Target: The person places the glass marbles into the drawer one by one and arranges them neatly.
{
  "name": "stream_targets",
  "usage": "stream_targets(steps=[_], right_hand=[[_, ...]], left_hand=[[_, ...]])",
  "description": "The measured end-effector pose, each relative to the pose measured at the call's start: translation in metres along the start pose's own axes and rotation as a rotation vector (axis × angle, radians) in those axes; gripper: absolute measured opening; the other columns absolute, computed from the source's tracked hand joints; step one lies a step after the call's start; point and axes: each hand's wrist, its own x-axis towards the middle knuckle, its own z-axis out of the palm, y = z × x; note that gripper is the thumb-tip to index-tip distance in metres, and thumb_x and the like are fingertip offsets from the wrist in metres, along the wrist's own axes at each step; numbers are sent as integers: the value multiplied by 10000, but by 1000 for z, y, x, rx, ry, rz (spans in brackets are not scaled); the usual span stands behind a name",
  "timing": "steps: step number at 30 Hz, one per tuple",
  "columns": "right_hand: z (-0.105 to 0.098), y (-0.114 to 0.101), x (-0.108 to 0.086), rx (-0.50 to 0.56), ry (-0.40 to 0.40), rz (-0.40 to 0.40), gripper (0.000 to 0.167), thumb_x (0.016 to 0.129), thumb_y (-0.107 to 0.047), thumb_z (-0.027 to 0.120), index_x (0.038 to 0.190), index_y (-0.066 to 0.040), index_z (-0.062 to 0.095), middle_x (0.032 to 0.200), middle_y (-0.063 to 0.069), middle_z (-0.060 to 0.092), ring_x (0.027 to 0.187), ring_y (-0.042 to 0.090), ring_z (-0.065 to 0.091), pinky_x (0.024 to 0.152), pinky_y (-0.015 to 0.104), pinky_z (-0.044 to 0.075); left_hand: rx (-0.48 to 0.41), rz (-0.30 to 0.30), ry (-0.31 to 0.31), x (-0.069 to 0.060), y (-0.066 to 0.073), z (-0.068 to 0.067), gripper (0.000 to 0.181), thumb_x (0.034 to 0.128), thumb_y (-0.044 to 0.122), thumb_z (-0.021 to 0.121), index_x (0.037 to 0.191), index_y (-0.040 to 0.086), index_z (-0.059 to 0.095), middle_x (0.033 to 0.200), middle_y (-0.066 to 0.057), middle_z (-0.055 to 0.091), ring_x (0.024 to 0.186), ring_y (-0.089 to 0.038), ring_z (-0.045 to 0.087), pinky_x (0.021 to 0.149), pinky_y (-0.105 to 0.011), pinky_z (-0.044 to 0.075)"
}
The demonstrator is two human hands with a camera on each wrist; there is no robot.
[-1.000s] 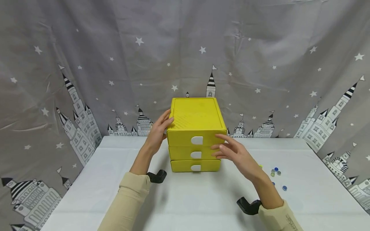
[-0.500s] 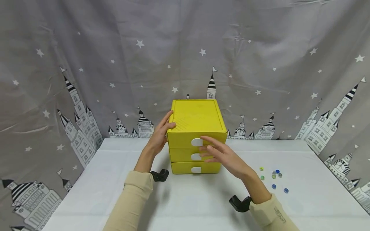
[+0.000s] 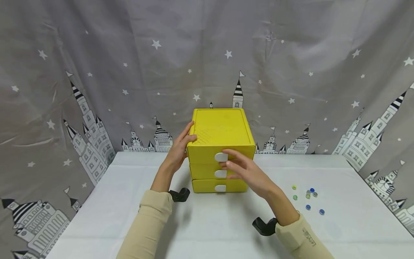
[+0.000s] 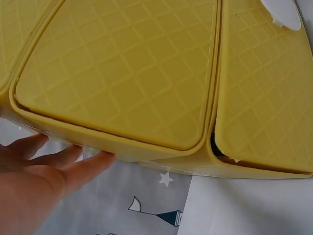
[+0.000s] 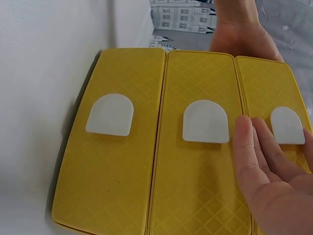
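While the left hand (image 3: 177, 151) rests against the left side of the yellow drawer box (image 3: 223, 129) — fingers straight and slightly spread, thumb over the top edge — the right hand (image 3: 249, 173) is at the box's front. Its fingers are loosely extended by the white top handle (image 3: 220, 157); can't tell if they touch it. Two lower handles (image 3: 220, 188) sit below. Box stands on the white table (image 3: 349, 223), in front of the grey curtain (image 3: 129, 36). Small coloured beads (image 3: 308, 207) lie right of the box.
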Motion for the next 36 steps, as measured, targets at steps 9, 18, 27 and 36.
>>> stream_targets(steps=[9, 18, 27, 36], right_hand=[[3, -2, 1, 2, 13, -7, 522, 1015, -280, 547, 1484, -101, 402, 1352, 203, 540, 1254, 346, 516, 940, 433, 493], [4, 0, 0, 17, 51, -19, 487, 1012, -251, 555, 1460, -98, 437, 1290, 235, 567, 1209, 366, 540, 950, 450, 485], [4, 1, 1, 41, 42, -28, 508, 1009, -212, 557, 1465, -41, 415, 1296, 268, 552, 1210, 395, 529, 966, 463, 470], [4, 1, -3, 21, 43, 2, 518, 998, -230, 579, 1461, -46, 436, 1303, 229, 569, 1199, 361, 557, 968, 425, 475]], left_hand=[[-1, 9, 4, -1, 1, -1, 674, 970, 299, 509, 1577, 336, 219, 1638, 25, 109, 1400, -281, 325, 1059, -585, 309], [1, -29, 15, 0, 5, 2, 673, 961, 295, 516, 1572, 346, 237, 1631, 2, 147, 1323, -303, 426, 990, -508, 406], [13, -38, 20, 1, 3, 0, 672, 960, 299, 511, 1569, 366, 234, 1630, 1, 156, 1307, -311, 447, 991, -518, 409], [28, -23, 7, 1, -1, -3, 674, 961, 316, 505, 1569, 380, 220, 1630, 8, 153, 1348, -290, 407, 1030, -548, 375]])
